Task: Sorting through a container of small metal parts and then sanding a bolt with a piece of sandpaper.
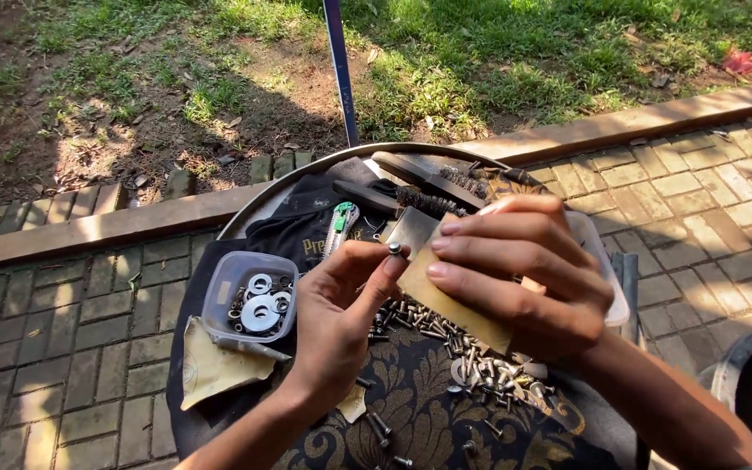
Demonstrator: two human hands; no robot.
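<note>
Bolt (394, 250) pinched head-up in the left hand (341, 313) fingertips over the round tray's middle, long axis roughly upright. Right hand (515, 274), just beside it, clamps a sandpaper strip (446, 300) touching the bolt. Loose bolts (446, 344) below.

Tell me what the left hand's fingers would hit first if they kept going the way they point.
Likely the sandpaper sheet held by the right hand; the left hand pinches a small bolt right against it.
</note>
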